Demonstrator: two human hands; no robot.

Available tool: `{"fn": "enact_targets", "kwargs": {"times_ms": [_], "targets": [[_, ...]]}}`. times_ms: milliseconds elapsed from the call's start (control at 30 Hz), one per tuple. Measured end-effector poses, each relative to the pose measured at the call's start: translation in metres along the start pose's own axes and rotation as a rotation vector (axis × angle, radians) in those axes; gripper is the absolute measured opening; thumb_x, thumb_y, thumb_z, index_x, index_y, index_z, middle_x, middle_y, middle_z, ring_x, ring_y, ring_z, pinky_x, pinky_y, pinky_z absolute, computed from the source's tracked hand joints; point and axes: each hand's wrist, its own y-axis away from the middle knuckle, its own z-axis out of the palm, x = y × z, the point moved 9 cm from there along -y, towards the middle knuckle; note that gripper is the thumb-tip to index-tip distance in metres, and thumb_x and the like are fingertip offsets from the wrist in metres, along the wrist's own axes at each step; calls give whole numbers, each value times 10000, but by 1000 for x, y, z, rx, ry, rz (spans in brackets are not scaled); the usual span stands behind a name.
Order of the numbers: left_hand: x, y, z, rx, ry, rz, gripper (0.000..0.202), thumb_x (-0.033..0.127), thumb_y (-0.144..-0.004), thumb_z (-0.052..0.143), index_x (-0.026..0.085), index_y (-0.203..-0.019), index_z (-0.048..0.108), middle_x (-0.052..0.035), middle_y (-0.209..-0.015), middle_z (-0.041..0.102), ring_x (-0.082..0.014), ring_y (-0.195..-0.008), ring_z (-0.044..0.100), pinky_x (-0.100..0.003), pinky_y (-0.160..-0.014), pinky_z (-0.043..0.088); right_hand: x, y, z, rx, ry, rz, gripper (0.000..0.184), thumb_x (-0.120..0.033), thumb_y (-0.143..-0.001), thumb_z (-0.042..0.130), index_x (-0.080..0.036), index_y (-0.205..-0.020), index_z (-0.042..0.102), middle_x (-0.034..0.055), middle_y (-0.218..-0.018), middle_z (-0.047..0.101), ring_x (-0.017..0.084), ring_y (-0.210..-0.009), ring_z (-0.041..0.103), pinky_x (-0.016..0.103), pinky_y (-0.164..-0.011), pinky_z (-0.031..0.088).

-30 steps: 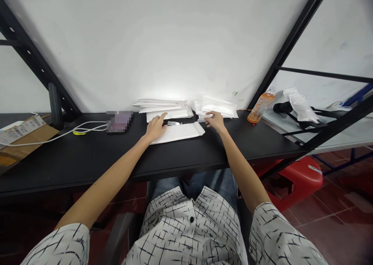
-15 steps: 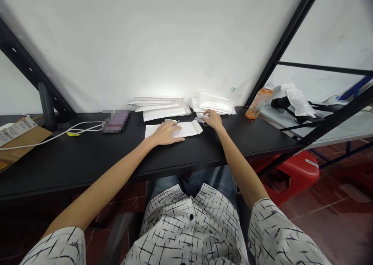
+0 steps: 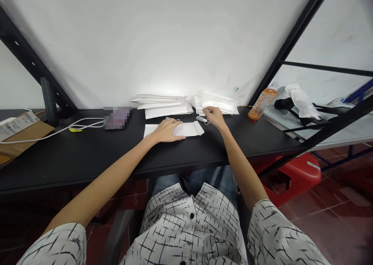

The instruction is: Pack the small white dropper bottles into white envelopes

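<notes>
A white envelope-like packet (image 3: pixel 192 129) lies flat on the black desk (image 3: pixel 186 150). My left hand (image 3: pixel 167 131) rests on it, palm down, fingers stretched and thumb apart. Part of a small clear object (image 3: pixel 168 119) shows just past its fingers. My right hand (image 3: pixel 215 116) is at the front of the right pile of white packets (image 3: pixel 220 101), its fingers bent together. What they hold, if anything, is hidden. Close by its fingertips lies a small clear piece with a thin loop (image 3: pixel 201 119).
Another stack of white packets (image 3: pixel 166 105) leans by the wall. To the left are a pixelated phone-like object (image 3: pixel 117 118), a white cable (image 3: pixel 87 119) and a brown parcel (image 3: pixel 26 135). At right stand an orange drink bottle (image 3: pixel 262 103), a black frame post (image 3: pixel 291 35) and a red stool (image 3: pixel 303 173).
My right hand has shifted slightly up and away from the small clear piece, which now shows more fully. My left hand stays on the packet. The camera view has moved a little.
</notes>
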Motion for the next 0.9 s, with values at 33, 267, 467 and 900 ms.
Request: {"fn": "enact_targets", "kwargs": {"times_ms": [33, 267, 467, 900], "targets": [[0, 0, 0, -5, -12, 0, 744, 712, -820, 563, 233, -1390, 572, -133, -1399, 577, -345, -1303, 485, -461, -1079, 358, 0, 0, 7, -63, -45, 9, 238, -328, -915, 570, -145, -858, 712, 29, -670, 620, 129, -544, 543, 231, -488, 434], [5, -1, -3, -50, -62, -18, 680, 671, -844, 552, 227, -1356, 608, -125, -1379, 615, -351, -1262, 519, -471, -1029, 390, 8, 6, 31, -302, -84, 82, 86, -218, -845, 706, -140, -824, 676, -14, -564, 586, 71, -398, 483, 180, -345, 353], [13, 0, -6, -28, -106, 14, 472, 533, -883, 541, 211, -1197, 686, -117, -1263, 684, -331, -1225, 566, -438, -988, 442, 11, 5, 28, -305, -95, 106, 181, -241, -801, 787, -137, -767, 643, -7, -548, 620, 73, -392, 511, 174, -335, 368], [14, 1, -13, -1, -159, 40, 451, 462, -959, 397, 188, -1130, 712, -113, -1148, 735, -300, -1109, 651, -397, -913, 480, -4, 21, 44, -505, -279, 156, 317, -414, -758, 817, -108, -733, 737, 58, -611, 668, 51, -419, 426, 160, -324, 251]]}}
